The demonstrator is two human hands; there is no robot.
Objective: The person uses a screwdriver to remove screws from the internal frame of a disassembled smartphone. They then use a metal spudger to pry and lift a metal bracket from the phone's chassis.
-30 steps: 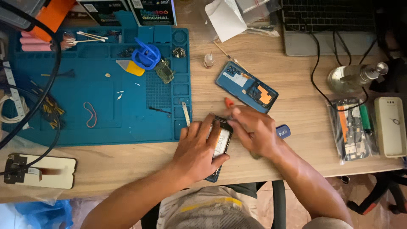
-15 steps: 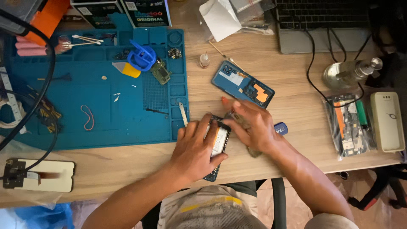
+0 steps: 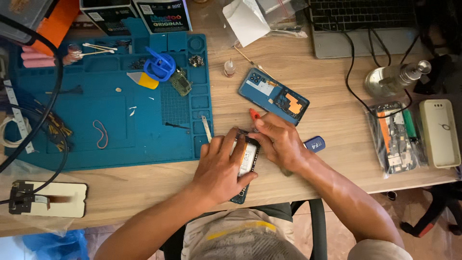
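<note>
An opened smartphone (image 3: 247, 161) lies on the wooden desk near its front edge, its insides facing up. My left hand (image 3: 220, 169) lies over its left side and grips it. My right hand (image 3: 277, 142) is closed at the phone's top right corner, holding a thin tool with a red-orange tip (image 3: 253, 114) against the phone. The phone's blue back cover (image 3: 273, 96) lies inner side up just beyond my right hand. A small blue object (image 3: 315, 144) peeks out beside my right wrist.
A blue repair mat (image 3: 110, 103) with small parts, a blue clamp (image 3: 159, 66) and a yellow pick covers the left. A laptop (image 3: 365, 26), cables, a metal bottle (image 3: 392, 79), a bagged phone frame (image 3: 395, 137) and a cream case (image 3: 439, 132) lie to the right.
Both hands stay on the phone with only slight finger shifts. The view has drifted a little.
</note>
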